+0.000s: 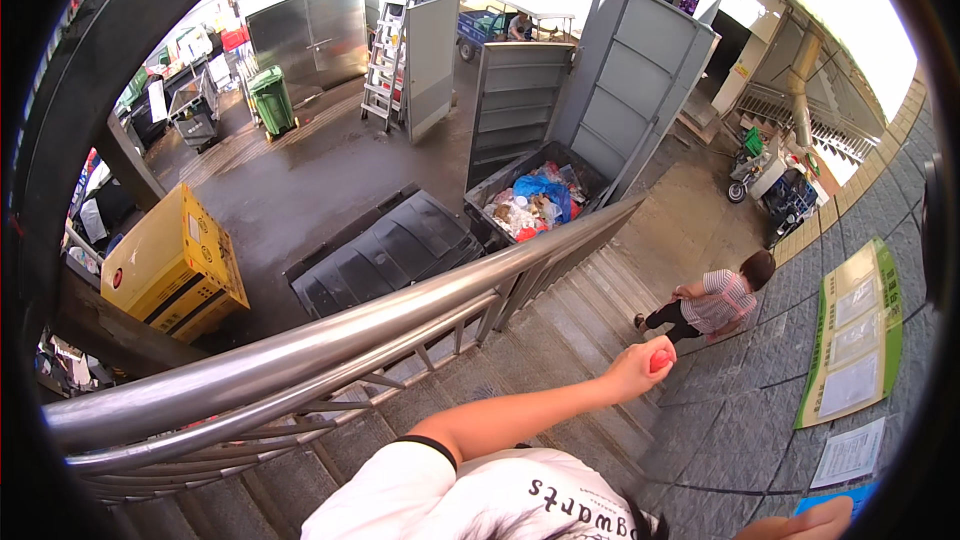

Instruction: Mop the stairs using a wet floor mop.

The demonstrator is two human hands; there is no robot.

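Observation:
My left hand [630, 376] is stretched out over the stairs, its fingers closed around a small red thing [660, 360]. The red thing looks rounded and smooth, but most of it lies hidden in the fist, so I cannot make out its kind. Part of my right hand [800, 524] shows at the lower right edge, close to a blue sheet [843, 499] by the wall. Its fingers are cut off and do not show clearly. The white T-shirt [480, 500] on my body fills the lower middle.
Concrete stairs [560, 340] descend between a metal handrail [330, 325] and a grey tiled wall [720, 420] with a green-edged notice board [855, 335]. A person [722, 298] in a striped top walks below. Beyond the rail are a rubbish-filled bin [535, 202], a black lid [390, 250] and a yellow cabinet [175, 265].

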